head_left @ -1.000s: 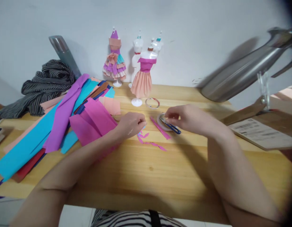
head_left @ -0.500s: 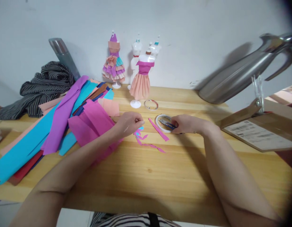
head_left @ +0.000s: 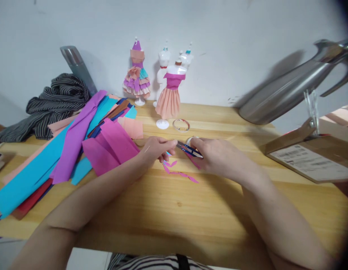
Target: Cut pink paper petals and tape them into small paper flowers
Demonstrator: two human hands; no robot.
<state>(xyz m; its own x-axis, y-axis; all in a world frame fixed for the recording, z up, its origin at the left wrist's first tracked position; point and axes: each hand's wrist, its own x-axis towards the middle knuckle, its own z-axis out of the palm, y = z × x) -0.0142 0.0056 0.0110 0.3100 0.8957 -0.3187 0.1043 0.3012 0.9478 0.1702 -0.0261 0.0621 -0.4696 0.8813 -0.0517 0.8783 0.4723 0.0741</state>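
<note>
My right hand is closed around a pair of blue thread snips, blades pointing left. The blade tips reach the fingertips of my left hand, which is closed in a pinch; whatever lies between its fingers is too small to make out. Below the left fingers lie thin twisted magenta paper scraps and a bit of blue paper. A magenta paper strip lies partly under my right hand. Behind that hand a roll of white tape is mostly hidden.
Crepe paper sheets heap at the left beside a striped cloth and a flask. Small mannequins, one in a pleated paper dress, stand by the wall near a ring. A steel jug and cardboard box are right.
My right hand has lifted the thread snips off the tape roll and brought them left to my left fingertips. My left hand has shifted slightly right, still pinched.
</note>
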